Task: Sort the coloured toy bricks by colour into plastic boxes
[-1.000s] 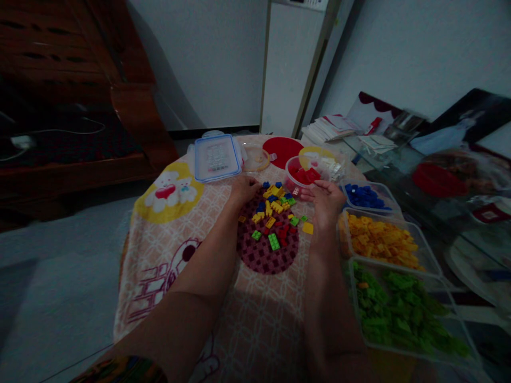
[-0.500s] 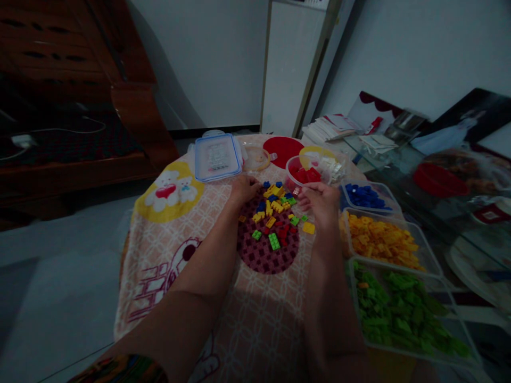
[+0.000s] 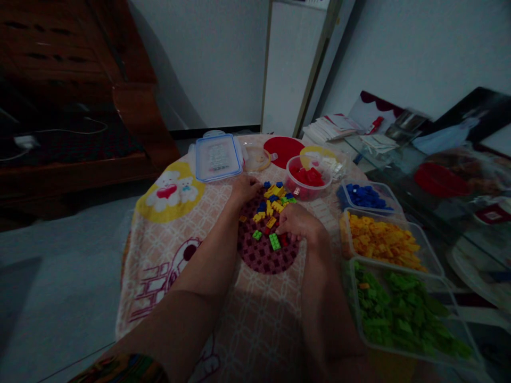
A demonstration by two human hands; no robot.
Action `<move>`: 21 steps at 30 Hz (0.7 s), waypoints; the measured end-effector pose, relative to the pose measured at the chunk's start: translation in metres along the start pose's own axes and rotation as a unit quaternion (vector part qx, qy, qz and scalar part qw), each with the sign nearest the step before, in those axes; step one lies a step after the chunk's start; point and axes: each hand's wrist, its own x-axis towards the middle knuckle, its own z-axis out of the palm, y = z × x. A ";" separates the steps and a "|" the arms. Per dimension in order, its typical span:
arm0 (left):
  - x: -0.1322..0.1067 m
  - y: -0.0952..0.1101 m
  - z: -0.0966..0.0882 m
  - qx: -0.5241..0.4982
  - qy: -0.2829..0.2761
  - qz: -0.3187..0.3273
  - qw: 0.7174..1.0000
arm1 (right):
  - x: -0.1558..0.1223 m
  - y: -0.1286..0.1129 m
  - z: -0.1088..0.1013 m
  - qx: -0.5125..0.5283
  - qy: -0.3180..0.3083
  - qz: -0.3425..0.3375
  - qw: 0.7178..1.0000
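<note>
My right hand (image 3: 300, 222) is over the right side of the maroon round patch. Its curled fingertips are down among red toy bricks (image 3: 283, 240), beside a green toy brick (image 3: 274, 242); what they pinch is hidden. My left hand (image 3: 244, 190) rests at the far left edge of the patch with bent fingers, and whatever they hold cannot be seen. Between the hands lies a loose pile of yellow toy bricks (image 3: 275, 190), with blue and green ones mixed in. A small green brick (image 3: 257, 234) and an orange brick (image 3: 242, 218) lie apart.
A round tub (image 3: 308, 192) of red bricks stands behind my right hand. Along the right side are clear boxes of blue bricks (image 3: 365, 197), yellow bricks (image 3: 381, 239) and green bricks (image 3: 407, 314). A blue-rimmed lid (image 3: 218, 157) lies at the back left.
My right hand has moved from beside the red tub, where it pinched a small red brick, toward me and left onto the red bricks. My left hand has stayed put.
</note>
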 end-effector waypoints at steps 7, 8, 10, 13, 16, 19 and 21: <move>0.001 -0.001 0.001 -0.004 0.000 -0.014 1.000 | -0.006 -0.007 0.001 0.001 0.013 -0.032 0.999; 0.001 -0.001 0.001 -0.007 -0.002 -0.015 1.000 | -0.007 -0.009 0.002 -0.005 0.018 -0.037 0.999; 0.001 -0.001 0.001 -0.015 -0.005 -0.019 1.000 | -0.008 -0.011 0.003 -0.019 0.025 -0.047 0.998; 0.000 0.000 0.001 -0.024 -0.006 -0.017 1.000 | -0.007 -0.009 0.004 -0.015 0.026 -0.050 0.998; -0.002 0.001 0.000 -0.019 -0.005 -0.008 1.000 | -0.004 0.000 0.000 0.036 0.042 -0.050 0.997; -0.001 0.001 0.000 -0.010 0.003 -0.007 1.000 | -0.002 0.009 -0.007 0.137 0.112 -0.049 0.983; -0.001 0.001 0.001 -0.009 0.006 -0.009 1.000 | -0.001 0.013 -0.013 0.220 0.186 -0.062 0.956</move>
